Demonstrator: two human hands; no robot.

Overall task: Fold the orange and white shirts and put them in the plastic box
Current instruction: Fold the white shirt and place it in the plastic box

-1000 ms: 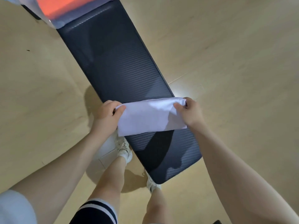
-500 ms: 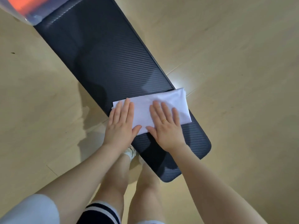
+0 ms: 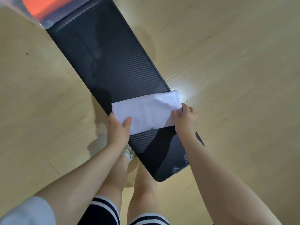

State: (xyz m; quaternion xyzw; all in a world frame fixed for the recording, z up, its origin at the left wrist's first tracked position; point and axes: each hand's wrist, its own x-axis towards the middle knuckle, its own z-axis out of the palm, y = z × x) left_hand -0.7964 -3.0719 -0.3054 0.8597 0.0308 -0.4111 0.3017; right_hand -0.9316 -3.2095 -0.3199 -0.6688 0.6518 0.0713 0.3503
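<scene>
A white shirt (image 3: 146, 109), folded into a small rectangle, lies across the near part of a long black bench (image 3: 103, 59). My left hand (image 3: 117, 127) grips its near left corner, thumb on top. My right hand (image 3: 185, 118) pinches its right end, fingers tucked under the fold. At the bench's far end, top left, stands a clear plastic box (image 3: 43, 24) with an orange shirt (image 3: 39, 6) inside; the frame edge cuts off most of both.
The bench runs diagonally from top left to bottom right over a pale wooden floor (image 3: 227, 62). My bare legs and a white shoe (image 3: 128, 152) are beside the bench's near left edge.
Half a second ago both palms lay flat on the folded white shirt. Now both hands have slid out to its ends and taken hold of it.
</scene>
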